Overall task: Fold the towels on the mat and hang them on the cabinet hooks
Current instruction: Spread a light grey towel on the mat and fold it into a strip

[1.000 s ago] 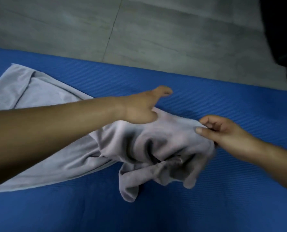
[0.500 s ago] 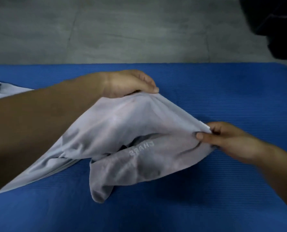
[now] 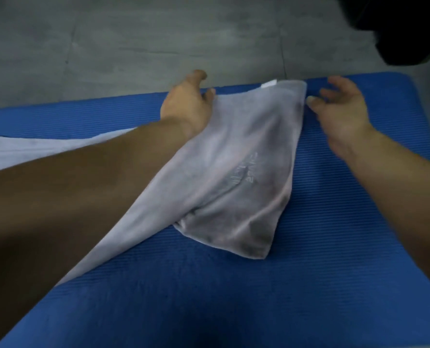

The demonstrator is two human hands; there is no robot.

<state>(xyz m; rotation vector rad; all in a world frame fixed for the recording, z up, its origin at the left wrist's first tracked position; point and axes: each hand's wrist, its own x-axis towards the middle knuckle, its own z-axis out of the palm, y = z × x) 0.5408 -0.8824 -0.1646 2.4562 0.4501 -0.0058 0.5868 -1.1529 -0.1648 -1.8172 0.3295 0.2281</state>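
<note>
A blue ribbed mat (image 3: 334, 247) is lying on the grey concrete floor (image 3: 133, 41). A grey towel (image 3: 234, 172) is lying directly on the mat, stretching from its left side toward the far edge, where its white tag (image 3: 269, 84) is showing.

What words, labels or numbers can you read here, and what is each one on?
Pale lettering on the towel: there, but too blurred to read.
White tag at the towel's far corner: no print can be made out on it.
Mat: no text visible.
</note>
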